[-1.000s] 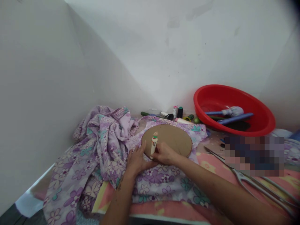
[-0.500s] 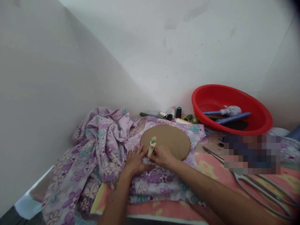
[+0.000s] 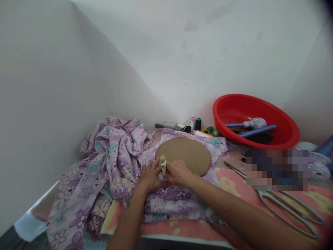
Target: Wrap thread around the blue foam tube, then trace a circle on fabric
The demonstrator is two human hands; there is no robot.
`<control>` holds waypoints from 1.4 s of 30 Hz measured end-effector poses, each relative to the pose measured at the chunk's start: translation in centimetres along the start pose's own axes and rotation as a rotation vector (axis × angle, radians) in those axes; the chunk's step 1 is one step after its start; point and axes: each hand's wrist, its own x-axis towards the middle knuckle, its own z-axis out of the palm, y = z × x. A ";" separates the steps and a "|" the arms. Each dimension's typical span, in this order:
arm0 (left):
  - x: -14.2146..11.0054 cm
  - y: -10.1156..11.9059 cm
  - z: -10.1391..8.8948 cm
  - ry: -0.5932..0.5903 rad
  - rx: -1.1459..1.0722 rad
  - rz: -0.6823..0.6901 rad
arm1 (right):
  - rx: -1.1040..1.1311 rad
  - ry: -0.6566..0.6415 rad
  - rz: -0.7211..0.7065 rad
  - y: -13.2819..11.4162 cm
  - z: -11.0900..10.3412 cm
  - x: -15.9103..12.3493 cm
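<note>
At the far left, a lilac floral fabric (image 3: pixel 111 166) lies bunched in loose folds, spilling down toward the lower left, and its flatter part spreads across a pink-patterned mat (image 3: pixel 179 229). The left hand (image 3: pixel 150 177) comes up from the bottom edge with the forearm angled slightly rightward and the wrist low. Its fingers (image 3: pixel 148 169) are spread and rest on the fabric, with the fingertips just beside the lower-left edge of an oval cardboard template (image 3: pixel 183 154), which lies flat on the fabric.

The right arm reaches in low from the lower right, and the right hand (image 3: pixel 178 172) sits at the template's lower edge, close to the left hand. Its fingers (image 3: pixel 169 170) are drawn together, pinching a chunky multicolour pen (image 3: pixel 163 165), tilted slightly and upright. The fingers hide the pen's tip, so I cannot tell whether it touches the cardboard.

Beyond the template, along the back of the mat, stand thread cones (image 3: pixel 195 124). Further right is a red plastic basin (image 3: pixel 256 107) holding blue-handled tools. At the right, large tailor's shears (image 3: pixel 286 208) lie on the mat, partly hidden by a pixelated patch (image 3: pixel 277 170).
</note>
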 end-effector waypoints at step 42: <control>-0.3 -0.1 -0.1 0.014 -0.117 0.004 | -0.167 -0.164 -0.170 1.3 -1.4 -2.8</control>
